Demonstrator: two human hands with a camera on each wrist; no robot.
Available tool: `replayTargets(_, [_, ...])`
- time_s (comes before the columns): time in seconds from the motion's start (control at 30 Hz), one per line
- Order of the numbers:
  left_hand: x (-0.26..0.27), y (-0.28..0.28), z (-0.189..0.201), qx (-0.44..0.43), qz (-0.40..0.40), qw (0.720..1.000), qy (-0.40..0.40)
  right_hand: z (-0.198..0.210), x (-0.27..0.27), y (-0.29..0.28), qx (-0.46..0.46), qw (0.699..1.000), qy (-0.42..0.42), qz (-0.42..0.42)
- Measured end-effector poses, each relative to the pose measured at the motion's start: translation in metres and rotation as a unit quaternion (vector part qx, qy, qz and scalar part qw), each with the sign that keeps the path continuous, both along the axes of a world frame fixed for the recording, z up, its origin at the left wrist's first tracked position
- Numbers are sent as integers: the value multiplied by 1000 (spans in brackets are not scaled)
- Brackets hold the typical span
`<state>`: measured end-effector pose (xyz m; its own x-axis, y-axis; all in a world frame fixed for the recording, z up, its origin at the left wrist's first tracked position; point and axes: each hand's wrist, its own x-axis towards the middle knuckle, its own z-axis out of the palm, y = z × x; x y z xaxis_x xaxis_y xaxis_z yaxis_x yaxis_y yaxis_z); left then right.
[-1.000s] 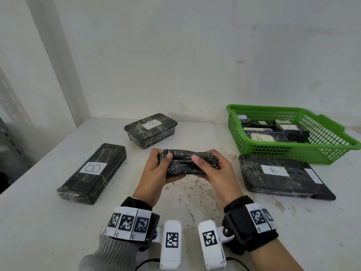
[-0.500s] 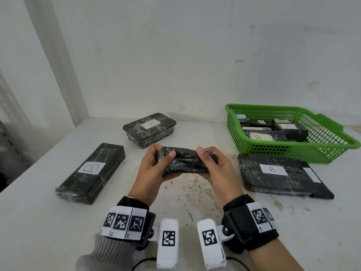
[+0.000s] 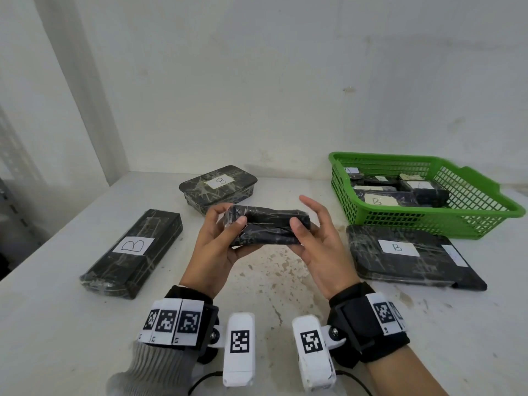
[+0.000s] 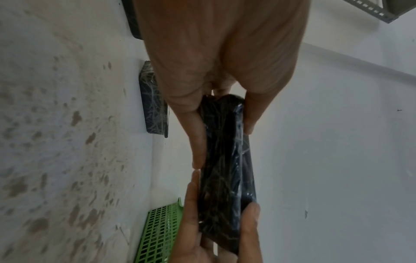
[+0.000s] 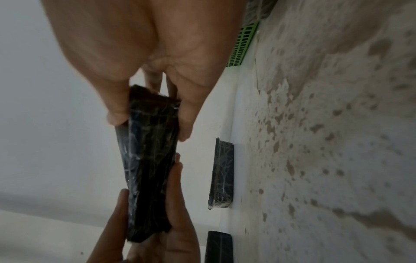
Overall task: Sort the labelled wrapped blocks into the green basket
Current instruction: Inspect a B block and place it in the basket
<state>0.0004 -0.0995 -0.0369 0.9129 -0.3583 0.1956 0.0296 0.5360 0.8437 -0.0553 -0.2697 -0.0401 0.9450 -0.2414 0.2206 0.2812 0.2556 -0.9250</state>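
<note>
On the tabletop (image 3: 71,324), far left, lies a long wrapped block (image 3: 133,254) labelled B. Further along, the left hand (image 3: 218,247) and right hand (image 3: 320,247) pinch the two ends of a dark wrapped block (image 3: 267,228), thumbs on top, lifted above the tabletop. No label shows on it. Right again sits the green basket (image 3: 468,221), with labelled blocks inside.

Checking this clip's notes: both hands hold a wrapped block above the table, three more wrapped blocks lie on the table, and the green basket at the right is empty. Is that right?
Not quite: the green basket is not empty. The head view shows several labelled wrapped blocks already inside it. The rest stands: the left hand and right hand hold a wrapped block above the table.
</note>
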Motion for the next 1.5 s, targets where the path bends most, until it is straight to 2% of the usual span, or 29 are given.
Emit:
replayTargets(0.13, [0,-2,1,-21,26,999,34,-2,1,3,20,999,-21,-13])
replayTargets(0.2, [0,-3,1,1,30,998,58,0,0,3,25,999,-40,-23])
replayTargets(0.3, [-3,-4,3,73,-6,994,75,1,0,1,16,997,-65,-28])
replayTargets(0.37, [-4,-4,5,79,-39,993,82,3,-1,-1,-1,997,-78,-11])
replayTargets(0.47, [-4,-2,7,76,-44,993,75,5,-3,-4,-32,998,-56,18])
replayTargets(0.6, [0,-1,4,68,4,994,89,0,-4,-3,-76,995,-29,51])
replayTargets(0.77, [1,-6,-2,31,42,995,91,6,-5,0,-24,997,-1,79])
replayTargets(0.97, [-2,-5,-1,60,13,996,71,1,-2,1,-59,997,9,-42])
replayTargets(1.03, [-2,-5,-1,79,7,994,74,0,-2,-1,-71,996,11,-51])
replayTargets(1.13, [-2,-8,-2,82,40,993,77,2,-2,-2,-85,995,13,-44])
replayTargets(1.3, [-1,-11,-5,83,64,992,77,5,-4,1,-57,998,28,-25])
replayTargets(1.5, [-7,-12,0,92,27,993,61,4,-3,1,-30,992,9,-118])
